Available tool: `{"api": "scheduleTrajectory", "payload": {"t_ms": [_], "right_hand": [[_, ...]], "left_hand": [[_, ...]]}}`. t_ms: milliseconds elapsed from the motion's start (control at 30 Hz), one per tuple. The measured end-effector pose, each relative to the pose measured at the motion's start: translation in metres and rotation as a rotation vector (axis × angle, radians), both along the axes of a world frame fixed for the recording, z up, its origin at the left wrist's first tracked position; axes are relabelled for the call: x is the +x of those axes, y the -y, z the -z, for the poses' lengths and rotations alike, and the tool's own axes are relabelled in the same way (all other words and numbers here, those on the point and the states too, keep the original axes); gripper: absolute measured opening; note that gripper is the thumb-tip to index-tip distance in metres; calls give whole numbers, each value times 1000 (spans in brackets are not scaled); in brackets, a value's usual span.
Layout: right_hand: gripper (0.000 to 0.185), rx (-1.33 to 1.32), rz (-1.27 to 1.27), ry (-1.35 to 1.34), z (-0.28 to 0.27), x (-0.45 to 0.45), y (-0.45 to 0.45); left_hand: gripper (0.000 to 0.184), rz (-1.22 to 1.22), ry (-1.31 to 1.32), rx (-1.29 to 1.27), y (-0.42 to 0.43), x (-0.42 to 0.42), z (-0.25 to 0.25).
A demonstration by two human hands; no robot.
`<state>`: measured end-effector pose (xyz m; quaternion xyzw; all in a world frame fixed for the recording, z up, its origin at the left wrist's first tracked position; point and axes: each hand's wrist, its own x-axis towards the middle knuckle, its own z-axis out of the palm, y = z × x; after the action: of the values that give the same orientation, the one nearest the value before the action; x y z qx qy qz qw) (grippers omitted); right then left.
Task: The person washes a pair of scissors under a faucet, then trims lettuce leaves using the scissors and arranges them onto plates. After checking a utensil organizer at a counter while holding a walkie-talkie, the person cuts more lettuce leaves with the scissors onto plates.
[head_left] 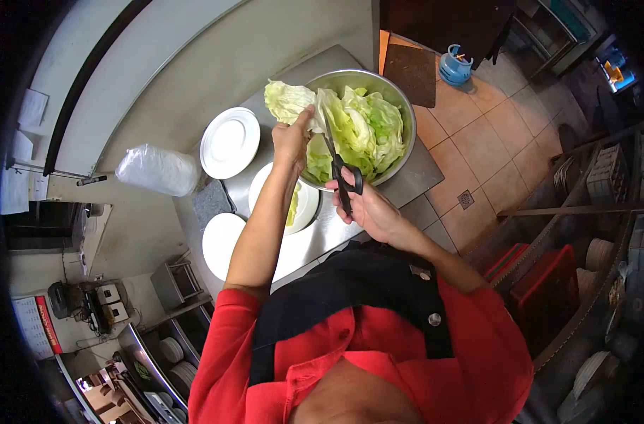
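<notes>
My left hand (291,141) is closed on a pale green lettuce leaf (288,101), held up over the left rim of a large metal bowl (408,116). More lettuce (368,131) fills the bowl. In my right hand (368,205) is a pair of black-handled scissors (343,177), its blades pointing up toward the leaf beside my left fingers. Whether the blades touch the leaf I cannot tell. Below my left forearm, a white plate (309,205) carries some lettuce pieces and is partly hidden by the arm.
Two more stacks or plates, an upper white plate (230,141) and a lower white plate (221,244), stand on the steel table (294,254). A clear plastic bag (159,169) lies by the wall. A blue gas cylinder (455,67) stands on the tiled floor; shelves with dishes line the right.
</notes>
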<state>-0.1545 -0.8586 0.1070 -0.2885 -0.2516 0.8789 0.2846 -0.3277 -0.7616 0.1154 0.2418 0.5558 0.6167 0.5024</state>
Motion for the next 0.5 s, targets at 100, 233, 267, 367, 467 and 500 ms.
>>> {"api": "scheduleTrajectory", "payload": {"t_ms": [100,233,267,367,467,500], "right_hand": [[51,79,30,24,3,4,-4],[46,122,35,89,6,13,-12],[45,116,39,96,5,16,-12],[43,101,23,110,6,23,-13],[44,126,-6,97,14,26,-9],[46,159,-18,75,14,26,-6]], "left_hand": [[25,22,65,-31,-4,-2,7],[26,40,143,-43,-10,-7,13],[25,57,151,-68,-9,-7,13],[27,36,119,-119,-10,-10,13],[30,48,142,-137,-10,-17,19],[30,45,142,-137,-10,-20,21]]}}
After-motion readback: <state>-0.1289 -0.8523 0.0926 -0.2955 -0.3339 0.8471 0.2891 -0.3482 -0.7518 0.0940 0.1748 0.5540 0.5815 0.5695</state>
